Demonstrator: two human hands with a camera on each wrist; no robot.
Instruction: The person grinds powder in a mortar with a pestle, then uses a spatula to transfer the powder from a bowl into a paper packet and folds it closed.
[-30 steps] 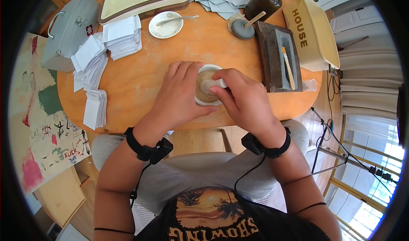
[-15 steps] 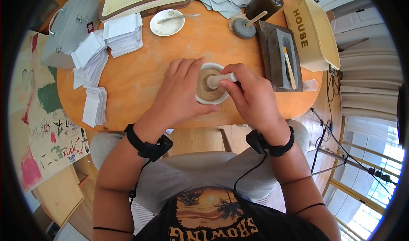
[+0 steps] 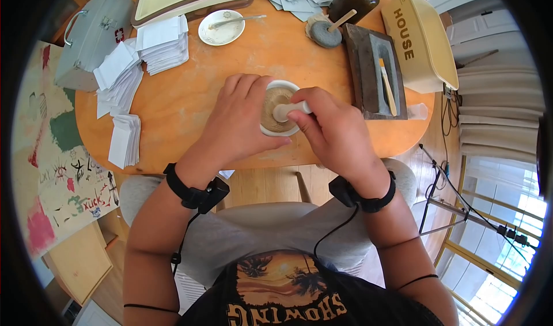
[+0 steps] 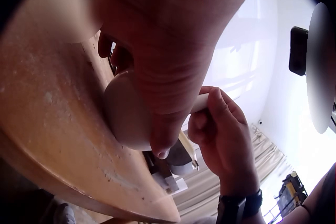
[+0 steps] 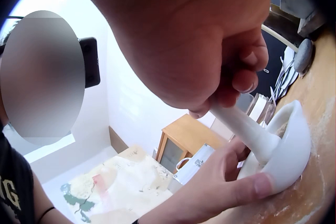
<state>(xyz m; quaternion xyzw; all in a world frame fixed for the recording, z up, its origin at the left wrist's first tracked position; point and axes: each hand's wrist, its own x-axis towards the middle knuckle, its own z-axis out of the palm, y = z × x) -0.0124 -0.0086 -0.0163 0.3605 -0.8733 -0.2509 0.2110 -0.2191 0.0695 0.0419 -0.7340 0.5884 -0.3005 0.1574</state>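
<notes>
A white mortar stands near the front edge of the wooden table, with tan powder inside it. My left hand holds the mortar from its left side, thumb at the near wall and fingers around the far wall. My right hand grips the handle of a white pestle. The pestle leans to the right, its rounded head down in the powder. In the right wrist view, the left thumb lies along the outside of the mortar.
Paper stacks and a grey metal case stand left. A small dish with a spoon lies beyond the hands. To the right are a dark stone slab with a brush, a round stone and a cream box.
The pestle has gone from nearly upright to leaning right as its head shifts around in the powder. My right hand moved with it, while my left hand keeps its hold on the mortar.
</notes>
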